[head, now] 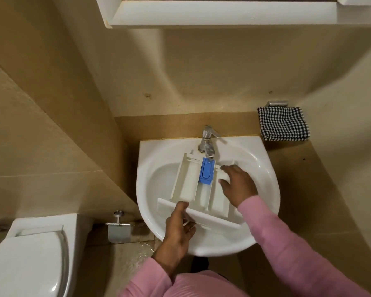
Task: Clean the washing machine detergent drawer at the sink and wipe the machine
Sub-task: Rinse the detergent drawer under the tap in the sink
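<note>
At the near left stands a white toilet [30,254], and a metal paper holder [118,230] is fixed to the wall between it and the sink [266,168]. The detergent drawer [184,181] lies lengthwise in the basin, its front panel at the near rim. The left hand [178,228] grips that panel, thumb on top and fingers curled beneath. A blue insert [206,171] sits in the middle compartment, its far end under the faucet [207,142] spout. The right hand [238,185], fingers loosely spread, rests on the drawer's right compartment and hides part of it. At the far right a checked cloth [283,123] hangs from the wall. A white cabinet [223,13] juts out overhead.
</note>
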